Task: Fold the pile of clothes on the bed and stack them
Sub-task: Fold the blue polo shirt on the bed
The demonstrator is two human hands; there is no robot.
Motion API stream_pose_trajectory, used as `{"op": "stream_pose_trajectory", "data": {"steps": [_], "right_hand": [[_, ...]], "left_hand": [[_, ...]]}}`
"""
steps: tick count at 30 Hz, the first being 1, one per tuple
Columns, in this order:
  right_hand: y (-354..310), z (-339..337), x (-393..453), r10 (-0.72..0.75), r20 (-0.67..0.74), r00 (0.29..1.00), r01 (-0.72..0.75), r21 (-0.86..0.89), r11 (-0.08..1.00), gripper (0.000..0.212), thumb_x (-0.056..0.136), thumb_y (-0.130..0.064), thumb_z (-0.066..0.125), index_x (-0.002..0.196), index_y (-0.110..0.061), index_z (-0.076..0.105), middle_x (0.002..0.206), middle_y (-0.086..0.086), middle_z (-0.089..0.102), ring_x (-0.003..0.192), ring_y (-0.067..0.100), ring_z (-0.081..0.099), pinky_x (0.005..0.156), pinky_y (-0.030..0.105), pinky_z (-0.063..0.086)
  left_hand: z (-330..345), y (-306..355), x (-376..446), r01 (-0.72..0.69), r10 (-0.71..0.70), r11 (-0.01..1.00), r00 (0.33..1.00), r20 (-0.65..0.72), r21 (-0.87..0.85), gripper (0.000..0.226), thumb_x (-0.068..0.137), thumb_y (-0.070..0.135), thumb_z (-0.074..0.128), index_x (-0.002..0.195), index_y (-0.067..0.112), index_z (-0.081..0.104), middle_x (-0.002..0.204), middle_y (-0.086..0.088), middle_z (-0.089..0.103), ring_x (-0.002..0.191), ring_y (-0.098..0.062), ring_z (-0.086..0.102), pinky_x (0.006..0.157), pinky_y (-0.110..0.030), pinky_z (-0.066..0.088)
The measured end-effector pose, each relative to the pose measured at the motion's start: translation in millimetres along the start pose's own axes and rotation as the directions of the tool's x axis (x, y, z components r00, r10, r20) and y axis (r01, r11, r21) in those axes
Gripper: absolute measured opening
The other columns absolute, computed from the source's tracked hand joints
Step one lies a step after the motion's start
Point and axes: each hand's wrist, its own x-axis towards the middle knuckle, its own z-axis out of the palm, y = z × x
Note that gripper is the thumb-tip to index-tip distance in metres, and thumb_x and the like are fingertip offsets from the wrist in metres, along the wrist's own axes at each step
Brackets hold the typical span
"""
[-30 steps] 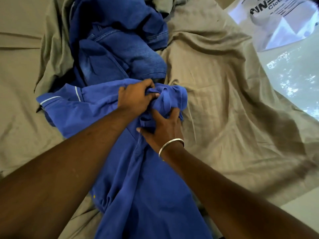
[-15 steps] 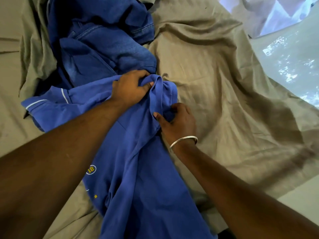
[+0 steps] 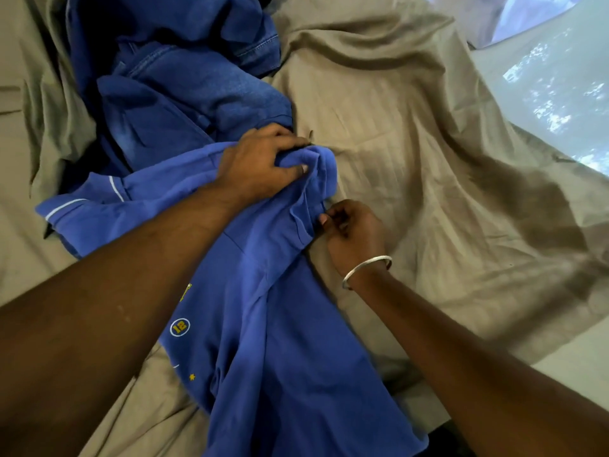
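1. The bright blue knit shirt with a yellow "12" badge (image 3: 263, 324) lies front-up across the crumpled beige striped bedsheet (image 3: 412, 166), its hem nearest the person and its top end toward the heap. That looks like the layout for spreading it flat before the first fold.
2. One short sleeve with white piping (image 3: 75, 209) is already out to the person's left; the other side is bunched, which is probably why both hands work at that end.
3. The left hand (image 3: 260, 166) reaches across from the left, knuckles up, fingers curled into a gathered wad of fabric near the collar.
4. The right hand (image 3: 352, 225), a plain silver metal bangle (image 3: 365, 270) at its wrist, sits just beside the shirt's right edge. Thumb and fingertips are drawn together at the seam; it appears to pinch the cloth, though the contact is small.
5. Behind the shirt, the dark blue denim jeans (image 3: 184, 90) wait unfolded, touching the shirt's upper edge, beside an olive-green crumpled garment (image 3: 56, 127).
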Motion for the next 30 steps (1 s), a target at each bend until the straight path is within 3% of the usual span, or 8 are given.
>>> {"op": "stream_pose_trajectory", "data": {"steps": [3, 7, 10, 14, 17, 22, 26, 30], "right_hand": [[10, -11, -11, -0.157, -0.154, 0.976, 0.154, -0.033, 0.988, 0.006, 0.084, -0.01, 0.065, 0.082, -0.015, 0.062, 0.081, -0.003, 0.059, 0.065, 0.013, 0.054, 0.063, 0.024, 0.046], [21, -18, -20, -0.031, -0.142, 0.989, 0.014, -0.121, 0.993, 0.008, 0.08, -0.011, 0.066, 0.079, -0.018, 0.063, 0.077, -0.002, 0.061, 0.065, 0.015, 0.058, 0.067, 0.035, 0.053], [3, -15, -23, -0.236, -0.215, 0.948, 0.232, -0.043, 0.972, 0.013, 0.081, -0.025, 0.07, 0.085, -0.014, 0.063, 0.081, -0.004, 0.058, 0.064, 0.011, 0.053, 0.062, 0.029, 0.05], [-20, 2, -30, -0.185, 0.049, 0.982, 0.188, -0.092, 0.978, 0.043, 0.074, -0.058, 0.075, 0.091, -0.018, 0.069, 0.092, -0.006, 0.056, 0.076, 0.011, 0.057, 0.07, 0.022, 0.049], [-22, 12, -27, -0.106, 0.084, 0.991, 0.117, -0.131, 0.985, 0.02, 0.085, -0.033, 0.071, 0.091, -0.015, 0.069, 0.097, 0.002, 0.057, 0.08, 0.022, 0.06, 0.075, 0.034, 0.051], [-18, -7, -32, -0.18, -0.276, 0.944, 0.185, -0.011, 0.983, 0.015, 0.08, -0.014, 0.068, 0.073, -0.009, 0.056, 0.08, -0.001, 0.053, 0.064, 0.013, 0.049, 0.06, 0.021, 0.04], [-3, -11, -15, 0.071, -0.155, 0.985, -0.085, -0.085, 0.993, 0.017, 0.083, -0.024, 0.072, 0.092, -0.011, 0.067, 0.096, 0.005, 0.062, 0.084, 0.024, 0.06, 0.071, 0.025, 0.041], [-8, -16, -38, -0.001, -0.249, 0.968, 0.01, 0.033, 0.999, 0.041, 0.076, -0.032, 0.08, 0.105, -0.016, 0.056, 0.101, 0.001, 0.058, 0.083, 0.02, 0.058, 0.075, 0.029, 0.048]], "left_hand": [[5, 2, 7, 0.068, -0.066, 0.997, 0.997, -0.03, 0.037, 0.029, 0.081, 0.044, 0.063, 0.105, 0.028, 0.068, 0.102, 0.002, 0.071, 0.098, -0.022, 0.064, 0.08, -0.044, 0.053], [17, 4, 6, 0.107, -0.113, 0.993, 0.987, -0.116, -0.056, 0.016, 0.083, 0.031, 0.065, 0.09, 0.017, 0.065, 0.093, -0.003, 0.067, 0.087, -0.023, 0.061, 0.075, -0.042, 0.05], [19, 2, 3, 0.08, -0.088, 0.995, 0.985, -0.149, -0.056, 0.019, 0.085, 0.038, 0.062, 0.092, 0.02, 0.066, 0.094, -0.002, 0.067, 0.087, -0.021, 0.061, 0.076, -0.043, 0.05], [9, 4, -2, 0.021, -0.039, 0.997, 0.971, -0.235, -0.077, 0.025, 0.088, 0.037, 0.065, 0.108, 0.024, 0.074, 0.103, -0.001, 0.067, 0.093, -0.011, 0.059, 0.085, -0.027, 0.048], [1, 8, -6, -0.016, -0.046, 0.986, 0.927, -0.372, -0.163, 0.02, 0.087, 0.023, 0.068, 0.104, 0.017, 0.077, 0.097, -0.001, 0.07, 0.09, -0.003, 0.057, 0.087, -0.01, 0.042], [0, 24, 8, 0.001, -0.09, 0.98, 0.895, -0.438, -0.198, 0.02, 0.089, 0.032, 0.065, 0.1, 0.019, 0.076, 0.094, 0.001, 0.072, 0.092, -0.011, 0.063, 0.086, -0.02, 0.047], [20, 27, 21, 0.132, -0.143, 0.989, 0.965, -0.221, -0.064, 0.029, 0.09, 0.045, 0.053, 0.105, 0.026, 0.07, 0.106, 0.001, 0.067, 0.102, -0.02, 0.061, 0.087, -0.04, 0.049], [25, 30, -20, 0.194, -0.133, 0.975, 0.901, -0.413, 0.109, 0.036, 0.088, 0.036, 0.054, 0.122, 0.029, 0.062, 0.124, 0.006, 0.06, 0.116, -0.02, 0.055, 0.086, -0.037, 0.043]]}}
